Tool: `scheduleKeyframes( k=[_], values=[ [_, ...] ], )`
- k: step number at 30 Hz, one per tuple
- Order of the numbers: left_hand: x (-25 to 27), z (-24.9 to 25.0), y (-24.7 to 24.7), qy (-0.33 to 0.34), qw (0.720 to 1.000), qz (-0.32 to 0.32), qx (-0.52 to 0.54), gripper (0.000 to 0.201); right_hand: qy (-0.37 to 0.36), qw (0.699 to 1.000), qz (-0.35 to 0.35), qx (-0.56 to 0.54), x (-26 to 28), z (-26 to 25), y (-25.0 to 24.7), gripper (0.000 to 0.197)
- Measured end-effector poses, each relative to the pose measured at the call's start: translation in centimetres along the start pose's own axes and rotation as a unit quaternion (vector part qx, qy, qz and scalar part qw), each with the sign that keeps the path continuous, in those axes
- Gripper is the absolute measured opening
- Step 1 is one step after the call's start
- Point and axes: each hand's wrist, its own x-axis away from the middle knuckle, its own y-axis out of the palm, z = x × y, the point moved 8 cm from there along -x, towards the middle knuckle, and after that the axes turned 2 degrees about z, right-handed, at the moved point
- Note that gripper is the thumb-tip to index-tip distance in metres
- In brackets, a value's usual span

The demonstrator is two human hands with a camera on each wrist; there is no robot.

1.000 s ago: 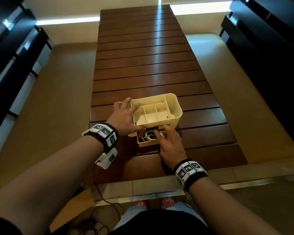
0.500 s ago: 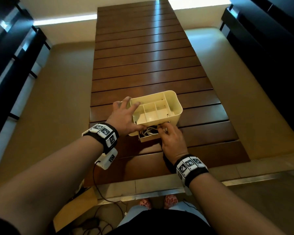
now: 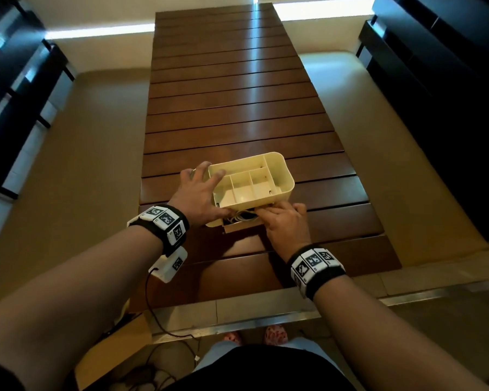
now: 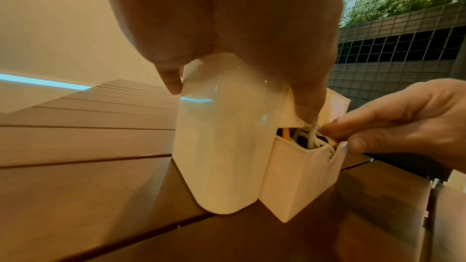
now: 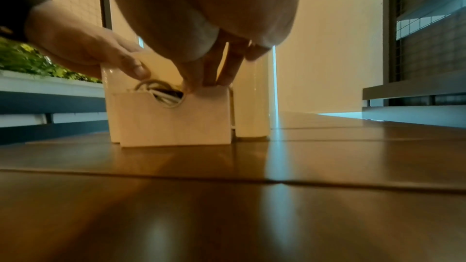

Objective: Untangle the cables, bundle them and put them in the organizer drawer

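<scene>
Near the table's [image 3: 237, 114] near edge, the right hand [image 3: 287, 225] sets its fingertips [image 5: 221, 79] on the top front edge of the drawer [image 5: 174, 119], fingers extended, nothing enclosed. The drawer stands partly out of the organizer [image 3: 280, 176]. The bundled cables [image 3: 242, 217] lie coiled inside the drawer, white loops rising above its notch. The left hand [image 3: 199, 193] clasps the organizer's left end, thumb on the near wall, fingers over the far rim. The organizer's upper compartments face upward.
</scene>
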Motion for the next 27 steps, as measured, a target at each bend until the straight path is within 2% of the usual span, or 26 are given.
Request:
scheduleKeyframes(
  k=[2,4,6,9,12,15,18,21,22,25,27],
  values=[
    [0.2,0.1,-0.1,0.0,1.0,0.003,-0.013,0.106,-0.009,0.999,-0.04,-0.03,0.0,-0.3,0.2,0.035],
    [0.3,0.4,-0.5,0.003,0.998,0.023,-0.063,0.109,0.021,0.993,-0.099,-0.065,-0.1,0.4,0.7,0.044],
    [0.6,1.2,-0.9,0.017,0.99,0.046,-0.13,0.108,0.05,0.987,-0.121,-0.097,-0.4,1.5,0.8,0.044],
    [0.6,2.5,-0.8,0.026,0.989,0.035,-0.144,0.103,0.042,0.99,-0.082,-0.108,-0.9,1.4,0.2,0.032],
    [0.6,3.2,0.0,0.001,0.992,0.02,-0.126,0.11,0.044,0.993,-0.065,-0.092,-1.1,1.4,0.4,0.027],
    [1.3,3.7,0.8,-0.011,0.989,0.048,-0.136,0.11,0.042,0.992,-0.078,-0.095,-1.4,1.8,0.3,0.02],
    [1.5,3.8,0.8,-0.01,0.989,0.073,-0.132,0.108,0.018,0.992,-0.051,-0.115,-2.4,1.8,-1.7,0.01],
    [1.1,3.8,0.7,-0.011,0.991,0.069,-0.118,0.109,-0.017,0.998,-0.009,-0.067,-3.0,1.7,-3.4,0.009],
    [1.1,3.8,0.5,-0.011,0.991,0.064,-0.113,0.109,-0.011,0.999,-0.013,-0.041,-3.1,1.9,-3.5,0.017],
    [0.9,4.0,0.0,-0.004,0.991,0.07,-0.115,0.105,0.041,0.995,-0.09,-0.006,-3.4,3.0,-2.3,0.053],
    [1.0,4.0,-0.2,0.006,0.99,0.075,-0.119,0.104,0.044,0.99,-0.131,0.02,-3.8,3.0,-1.3,0.06]
  ],
)
